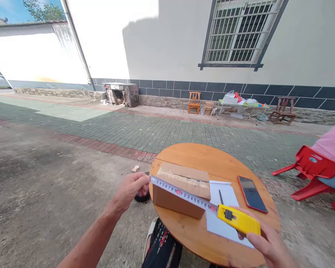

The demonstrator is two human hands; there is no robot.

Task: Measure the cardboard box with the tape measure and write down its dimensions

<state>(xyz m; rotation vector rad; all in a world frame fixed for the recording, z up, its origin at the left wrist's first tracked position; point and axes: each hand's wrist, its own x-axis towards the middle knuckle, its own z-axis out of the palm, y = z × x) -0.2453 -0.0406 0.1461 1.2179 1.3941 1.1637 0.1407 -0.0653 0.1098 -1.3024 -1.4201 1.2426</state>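
Note:
A yellow tape measure [238,220] is held in my right hand [268,238], over the right part of a round wooden table. Its white blade [184,194] runs out to the left along the near top edge of a brown cardboard box [178,204]. My left hand [135,186] pinches the blade's free end between thumb and finger at the box's left corner. Beneath the tape measure lies a sheet of white paper [225,227], with a dark pen [221,197] on it. The box is closed, with torn tape marks across its top.
On the table [195,150], a phone [252,193] with a red edge lies right of the paper. A person in pink [331,145] sits on a red plastic chair [316,167] at the right. Farther back are a cluttered folding table [242,104] and wooden chairs by the wall.

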